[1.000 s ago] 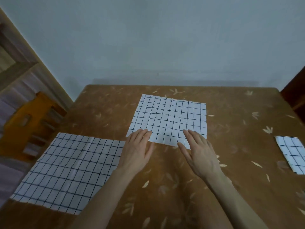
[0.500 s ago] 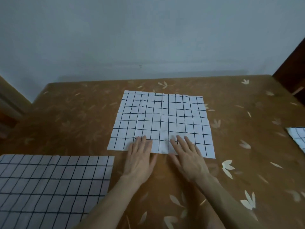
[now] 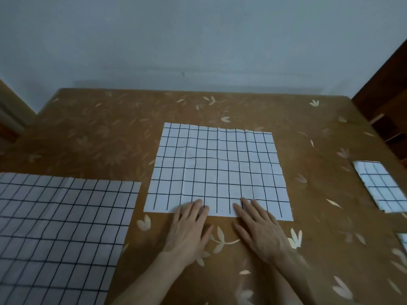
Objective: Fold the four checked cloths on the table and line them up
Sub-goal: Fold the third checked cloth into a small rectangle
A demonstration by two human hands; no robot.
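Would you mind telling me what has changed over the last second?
Nothing was gripped or released. Both hands stay flat, left hand and right hand, fingertips on the near edge of the middle cloth. Only the view swung rightward. The left cloth and folded cloth lie unchanged.

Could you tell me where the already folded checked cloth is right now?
In the head view, the folded cloth lies at the table's right edge, right of the unfolded middle cloth.

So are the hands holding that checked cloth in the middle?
No, nothing is held. Both the left hand and right hand lie flat, fingertips on the middle cloth's near edge.
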